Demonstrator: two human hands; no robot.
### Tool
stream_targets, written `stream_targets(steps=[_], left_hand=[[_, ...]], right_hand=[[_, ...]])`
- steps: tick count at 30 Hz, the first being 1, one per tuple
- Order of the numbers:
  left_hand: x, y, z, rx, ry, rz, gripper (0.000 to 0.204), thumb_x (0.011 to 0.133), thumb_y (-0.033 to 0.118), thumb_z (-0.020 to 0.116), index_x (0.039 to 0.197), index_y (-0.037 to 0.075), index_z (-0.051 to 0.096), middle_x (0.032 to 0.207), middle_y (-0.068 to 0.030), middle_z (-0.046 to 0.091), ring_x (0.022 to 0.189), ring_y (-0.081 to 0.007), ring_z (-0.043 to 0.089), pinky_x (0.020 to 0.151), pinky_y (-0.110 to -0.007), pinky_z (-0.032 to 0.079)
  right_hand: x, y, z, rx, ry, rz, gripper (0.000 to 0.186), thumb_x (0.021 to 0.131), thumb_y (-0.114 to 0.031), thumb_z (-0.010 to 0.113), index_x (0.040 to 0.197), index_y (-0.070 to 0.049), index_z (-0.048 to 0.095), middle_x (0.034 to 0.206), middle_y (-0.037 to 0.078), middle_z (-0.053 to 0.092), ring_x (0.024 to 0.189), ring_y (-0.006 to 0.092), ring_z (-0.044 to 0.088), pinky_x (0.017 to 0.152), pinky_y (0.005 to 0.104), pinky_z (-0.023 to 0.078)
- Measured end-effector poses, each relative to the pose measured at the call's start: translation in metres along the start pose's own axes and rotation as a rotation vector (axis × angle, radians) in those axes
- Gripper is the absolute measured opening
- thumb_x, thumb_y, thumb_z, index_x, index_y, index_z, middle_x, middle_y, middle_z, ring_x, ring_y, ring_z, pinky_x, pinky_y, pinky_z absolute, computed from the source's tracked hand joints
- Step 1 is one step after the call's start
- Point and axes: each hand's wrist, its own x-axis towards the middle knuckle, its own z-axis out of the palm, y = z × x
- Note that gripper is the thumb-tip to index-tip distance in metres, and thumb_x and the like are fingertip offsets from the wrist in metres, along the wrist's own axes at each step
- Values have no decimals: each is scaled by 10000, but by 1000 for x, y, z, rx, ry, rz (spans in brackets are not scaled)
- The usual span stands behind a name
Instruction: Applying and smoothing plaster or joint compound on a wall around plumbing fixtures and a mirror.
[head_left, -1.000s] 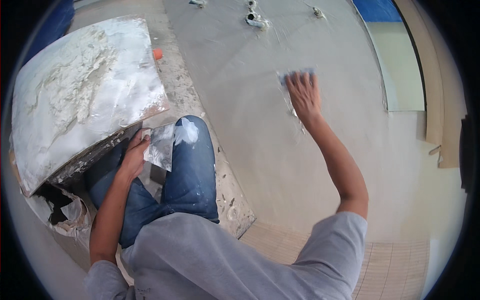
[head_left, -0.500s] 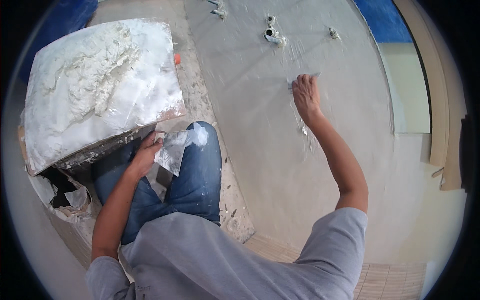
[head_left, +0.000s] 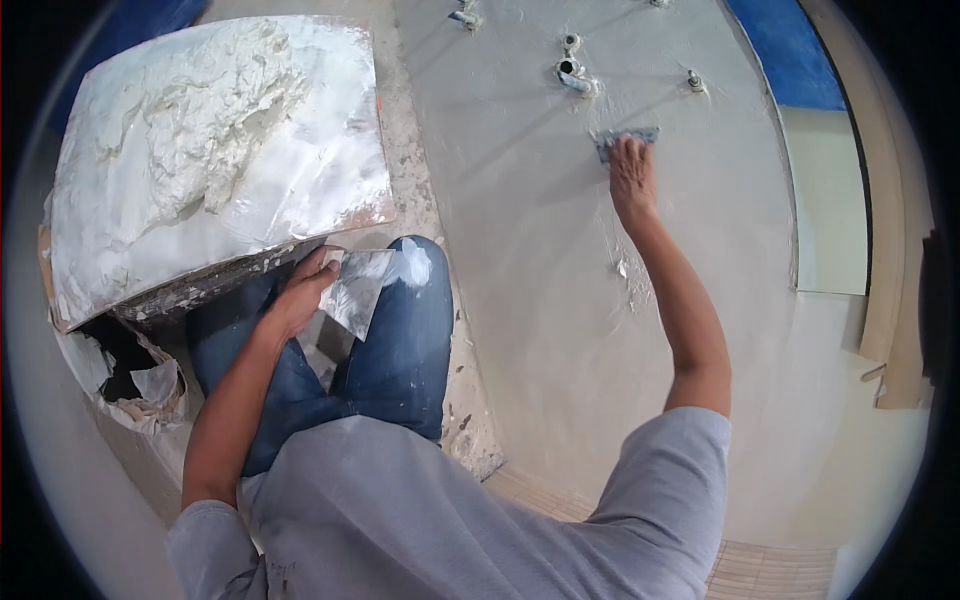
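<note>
My right hand (head_left: 633, 178) grips a thin flat scraper (head_left: 606, 147) against the pale grey plastered wall (head_left: 530, 250), below protruding pipe fittings (head_left: 575, 78). Beneath it, a rough streak of white compound marks the surface. My left hand (head_left: 303, 290) holds a wide square metal blade (head_left: 357, 290) smeared with white, over my jeans between my knees. Beside it stands a white-coated board (head_left: 330, 120) bearing a thick heap of white compound (head_left: 215, 120), propped on a dark, spattered support.
Torn white material (head_left: 140, 385) lies below the board. A spattered concrete strip (head_left: 470, 440) runs along the wall's foot. At right are a blue panel (head_left: 775, 50), a pale green panel (head_left: 825, 200) and beige trim (head_left: 875, 300). Beige tiling (head_left: 760, 570) shows at the bottom. A blue surface (head_left: 120, 40) is at top left.
My right hand with the scraper has shifted slightly right and up along the wall. The view has swung somewhat, moving the fittings rightward in the picture. My left hand still holds its blade.
</note>
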Motion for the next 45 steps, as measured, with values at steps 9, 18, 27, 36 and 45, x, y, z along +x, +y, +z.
stream_targets(steps=[9, 18, 27, 36, 45], left_hand=[[13, -18, -13, 131, -54, 67, 452, 1070, 199, 508, 1503, 76, 467, 1484, -65, 516, 1364, -181, 438, 1149, -308, 304], [20, -25, -27, 142, 28, -51, 678, 1056, 281, 542, 1580, -49, 264, 1628, -181, 337, 1504, -238, 305, 1219, -338, 215], [13, -15, -19, 68, -77, 31, 570, 1071, 218, 517, 1578, 31, 337, 1572, -89, 438, 1455, -181, 354, 1197, -313, 245], [6, -9, -14, -36, -39, -80, 358, 1088, 184, 473, 1433, 95, 505, 1334, -68, 602, 1185, -156, 578, 977, -312, 477], [8, -10, -17, -60, 1, -110, 384, 1088, 202, 488, 1456, 91, 497, 1362, -74, 589, 1227, -162, 562, 1004, -311, 468]], right_hand=[[40, -6, -55, 219, -180, 17, 242, 938, -218, 574, 1117, -136, 715, 1159, 47, 612, 1153, 223, 507, 965, 406, 364], [38, -26, -17, 215, -47, -75, 255, 949, -230, 554, 1153, -154, 685, 1190, 32, 578, 1200, 205, 482, 993, 394, 366], [-128, -34, -42, 321, -174, -176, 273, 919, -189, 572, 1177, -118, 628, 1165, 54, 554, 1156, 221, 492, 1026, 425, 376], [-321, -22, -79, 312, -426, -226, 451, 954, -150, 545, 1400, -87, 528, 1332, 90, 522, 1234, 244, 476, 1109, 438, 359], [-419, 1, -105, 342, -696, -316, 443, 957, -141, 533, 1396, -88, 557, 1382, 117, 519, 1249, 249, 469, 1124, 462, 330]])
